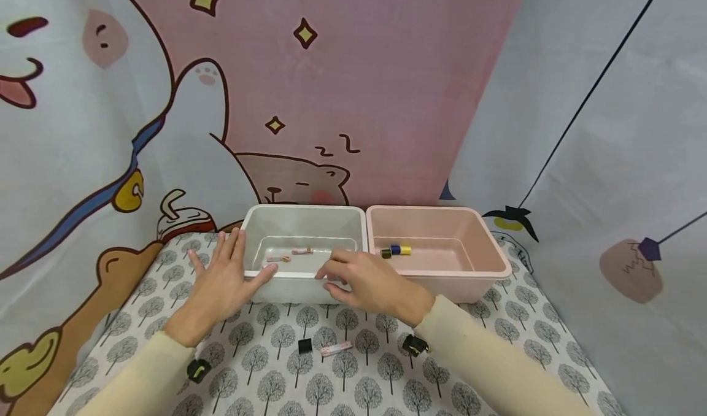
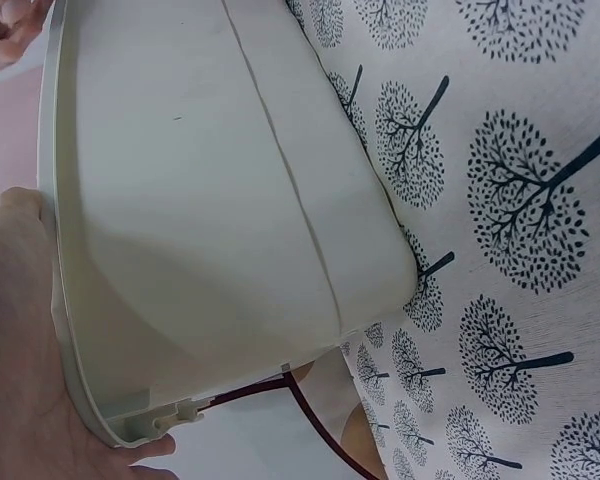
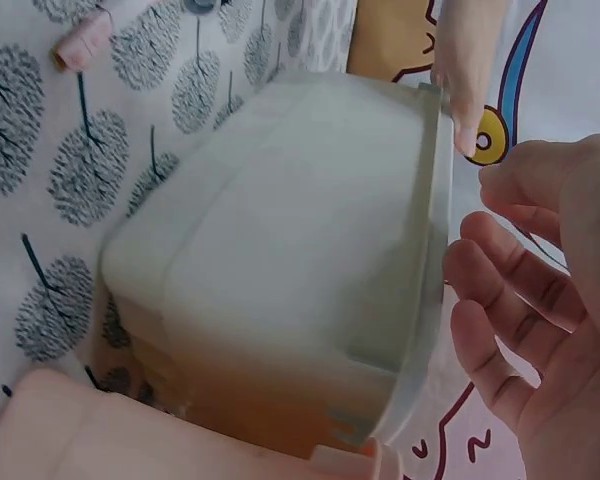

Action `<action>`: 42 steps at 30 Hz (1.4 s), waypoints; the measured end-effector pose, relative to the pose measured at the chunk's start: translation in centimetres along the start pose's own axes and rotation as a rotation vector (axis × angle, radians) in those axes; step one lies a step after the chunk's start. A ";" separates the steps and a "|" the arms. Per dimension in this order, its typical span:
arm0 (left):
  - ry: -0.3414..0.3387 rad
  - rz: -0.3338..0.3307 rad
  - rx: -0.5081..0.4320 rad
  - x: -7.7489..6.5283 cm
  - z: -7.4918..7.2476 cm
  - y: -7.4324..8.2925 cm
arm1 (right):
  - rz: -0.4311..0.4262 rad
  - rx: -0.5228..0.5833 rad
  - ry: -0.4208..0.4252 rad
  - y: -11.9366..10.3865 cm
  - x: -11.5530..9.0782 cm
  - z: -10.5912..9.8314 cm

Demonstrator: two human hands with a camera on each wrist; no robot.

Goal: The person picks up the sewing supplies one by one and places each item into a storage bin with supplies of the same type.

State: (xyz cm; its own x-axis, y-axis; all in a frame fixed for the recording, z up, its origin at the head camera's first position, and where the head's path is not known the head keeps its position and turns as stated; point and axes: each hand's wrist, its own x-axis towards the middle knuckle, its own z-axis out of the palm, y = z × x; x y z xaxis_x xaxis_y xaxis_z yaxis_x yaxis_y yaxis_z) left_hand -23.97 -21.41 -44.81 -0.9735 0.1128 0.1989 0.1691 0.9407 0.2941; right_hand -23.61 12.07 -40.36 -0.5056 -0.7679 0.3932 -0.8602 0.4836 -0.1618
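Observation:
My left hand point(image 1: 222, 281) rests at the near left corner of the white bin point(image 1: 309, 275). Its fingers stretch along the bin's outer left side, and the thumb lies on the front rim. Over the bin's front rim, towards the right, hovers my right hand point(image 1: 364, 279); its fingers are loosely bent, and nothing shows between thumb and fingers point(image 3: 500, 280) in the right wrist view. Two small slim pinkish-tan pieces lie on the white bin's floor, a nearer one point(image 1: 278, 259) and a farther one point(image 1: 302, 251).
A pink bin point(image 1: 442, 273) stands against the white one's right side, holding a blue-and-yellow cylinder point(image 1: 400, 250) and a dark cylinder point(image 1: 386, 253). Nearer on the tree-print cloth point(image 1: 270, 385) lie a black square piece point(image 1: 305, 346) and a pink-and-white stick point(image 1: 336, 348). A printed curtain point(image 1: 386, 84) hangs behind.

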 end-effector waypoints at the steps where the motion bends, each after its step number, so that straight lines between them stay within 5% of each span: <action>1: 0.000 0.000 0.000 0.0 0.0 0.0 | -0.003 0.002 -0.002 -0.1 -0.2 0.1; 25: -0.007 -0.001 0.004 0.0 0.0 0.0 | -0.046 -0.010 -0.085 -0.7 -3.9 3.1; 42: -0.008 0.000 0.000 0.0 0.0 0.0 | 0.066 0.050 -0.271 -0.1 -6.0 6.0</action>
State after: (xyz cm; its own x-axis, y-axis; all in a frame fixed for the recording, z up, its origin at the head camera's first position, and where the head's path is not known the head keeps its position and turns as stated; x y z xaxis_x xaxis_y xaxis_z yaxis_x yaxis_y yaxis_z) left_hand -23.93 -21.42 -44.80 -0.9747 0.1154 0.1915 0.1691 0.9408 0.2937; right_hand -20.90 14.16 -48.11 -0.5539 -0.8232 0.1250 -0.8237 0.5199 -0.2263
